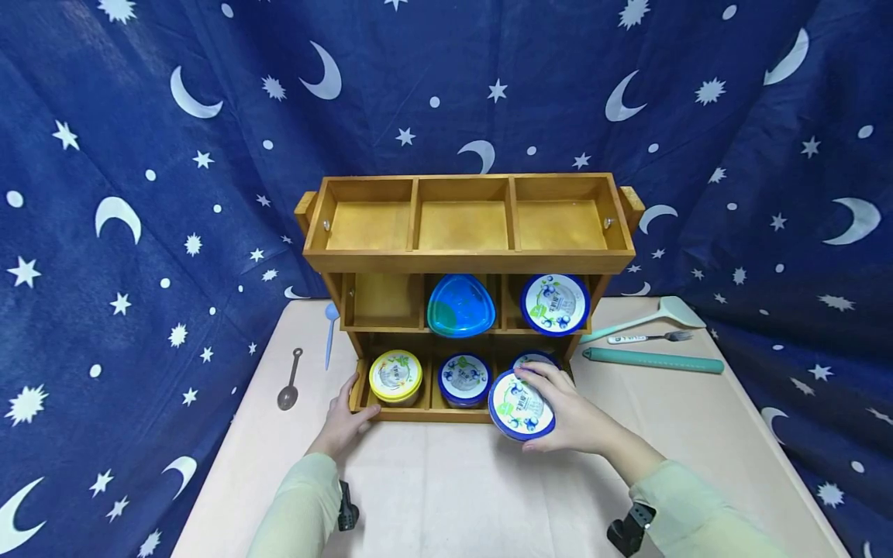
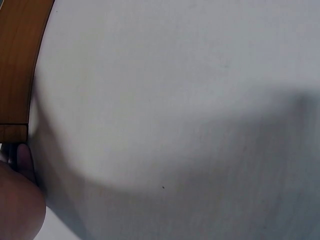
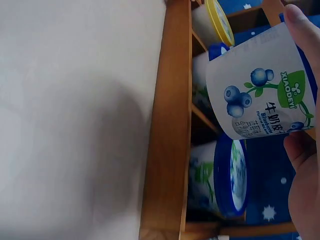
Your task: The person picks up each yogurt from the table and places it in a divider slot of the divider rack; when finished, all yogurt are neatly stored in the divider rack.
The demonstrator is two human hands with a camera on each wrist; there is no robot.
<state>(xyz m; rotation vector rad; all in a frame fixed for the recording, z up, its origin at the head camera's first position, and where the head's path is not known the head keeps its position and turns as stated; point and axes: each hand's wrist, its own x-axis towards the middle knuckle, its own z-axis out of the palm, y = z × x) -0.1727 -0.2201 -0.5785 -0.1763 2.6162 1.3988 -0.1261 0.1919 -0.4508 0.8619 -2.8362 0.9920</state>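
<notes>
My right hand (image 1: 570,409) grips a blue-lidded tub (image 1: 522,404) with blueberries printed on its side, held above the front edge of the wooden rack (image 1: 432,416). In the right wrist view the gripped tub (image 3: 260,87) is tilted, with thumb and fingers around its lid end. Behind it another blueberry tub (image 3: 227,175) sits in the bottom right compartment. My left hand (image 1: 343,422) holds the rack's lower left corner. Beside that hand, a yellow-lidded tub (image 1: 395,377) stands in the bottom left compartment, and a blue-lidded tub (image 1: 464,379) in the bottom middle one.
On the middle shelf are a blue rounded-triangle container (image 1: 460,307) and a blue-lidded tub (image 1: 555,304). A grey spoon (image 1: 289,387) and a blue spoon (image 1: 330,333) lie left. Right lie a green ladle (image 1: 670,311), a fork (image 1: 652,338) and a green stick-like object (image 1: 652,360).
</notes>
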